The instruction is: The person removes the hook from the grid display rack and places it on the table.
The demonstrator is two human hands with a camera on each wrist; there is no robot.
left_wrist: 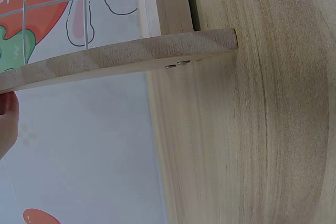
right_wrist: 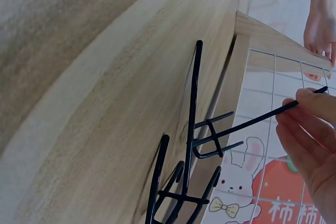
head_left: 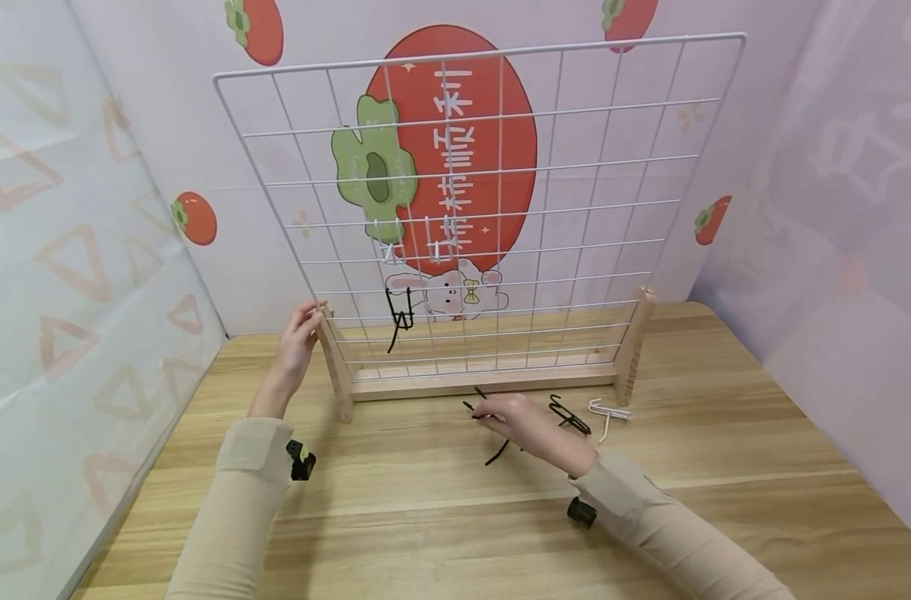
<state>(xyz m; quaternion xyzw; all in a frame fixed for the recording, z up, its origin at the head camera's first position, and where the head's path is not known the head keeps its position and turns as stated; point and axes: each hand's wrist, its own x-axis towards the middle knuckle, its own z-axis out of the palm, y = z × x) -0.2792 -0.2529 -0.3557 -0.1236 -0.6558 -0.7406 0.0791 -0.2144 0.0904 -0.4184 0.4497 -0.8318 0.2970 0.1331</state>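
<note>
My left hand [head_left: 297, 337] grips the top of the left wooden leg of the stand [head_left: 335, 367] that carries a white wire grid [head_left: 545, 187]. In the left wrist view, only part of that hand [left_wrist: 7, 124] shows against the leg [left_wrist: 121, 56]. My right hand [head_left: 518, 421] pinches a black metal hook [right_wrist: 252, 121] by its long prong, in front of the stand's base. Below it, more black hooks [right_wrist: 194, 93] lie on the table. On the grid hang a black hook [head_left: 401, 318] and, higher, two white hooks [head_left: 440, 252].
To the right of my right hand, a black hook [head_left: 570, 415] and a white hook [head_left: 608, 413] lie on the wooden table [head_left: 395, 525]. The stand's right leg [head_left: 635, 346] rises behind them. A printed backdrop [head_left: 575, 250] stands close behind the grid.
</note>
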